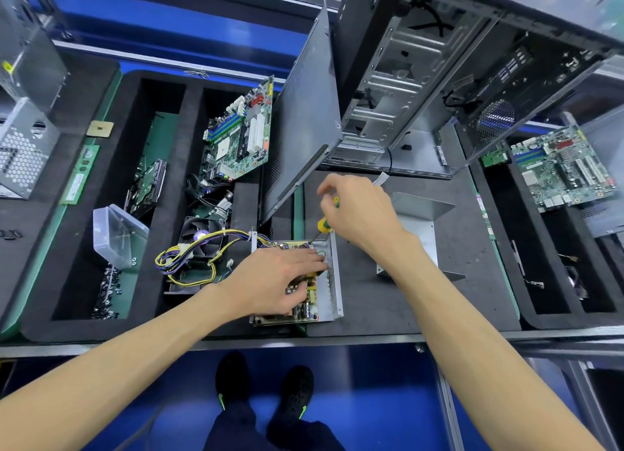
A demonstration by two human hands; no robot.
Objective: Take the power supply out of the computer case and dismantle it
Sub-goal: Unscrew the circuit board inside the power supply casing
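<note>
Power supply being unscrewed on the mat, already out of the computer case.

The computer case [439, 79] is being left standing open beyond the right hand, while the power supply [332, 281], its lid off, is being worked on directly under both hands. Its circuit board [305, 310] is being pressed down by the left hand [277, 275], fingers laid flat over the parts. A screwdriver [324, 224] is being gripped by the right hand [358, 214], its tip angled into the far corner. The tip should probably be kept square in the screw head, and the board held firmly, so that slipping onto the wire bundle [189, 251] beside the left hand is avoided.
</note>
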